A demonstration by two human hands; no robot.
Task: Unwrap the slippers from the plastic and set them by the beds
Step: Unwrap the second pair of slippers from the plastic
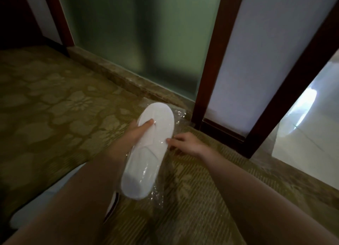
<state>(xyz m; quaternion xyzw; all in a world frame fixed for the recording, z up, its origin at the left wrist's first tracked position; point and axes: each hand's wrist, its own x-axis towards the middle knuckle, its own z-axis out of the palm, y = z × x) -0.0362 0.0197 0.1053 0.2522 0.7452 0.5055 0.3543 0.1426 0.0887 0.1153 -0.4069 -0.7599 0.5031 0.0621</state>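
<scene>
White slippers [146, 149] stacked flat inside a clear plastic wrap [178, 116] hang in the air above the carpet at the centre of the head view. My left hand [135, 131] holds the pack from its left side, thumb pressed across the top. My right hand [185, 143] pinches the plastic at the pack's right edge with its fingertips. Loose plastic sticks out past the far end and below the near end of the slippers. How many slippers are in the pack is hidden by the stacking.
A green floral carpet [55, 107] covers the floor. A stone threshold [113, 74] runs under a frosted glass panel [146, 34]. A dark wooden door frame [211, 70] stands right of it. A tiled floor [302, 134] shows at far right. A shoe [111, 206] peeks under my left forearm.
</scene>
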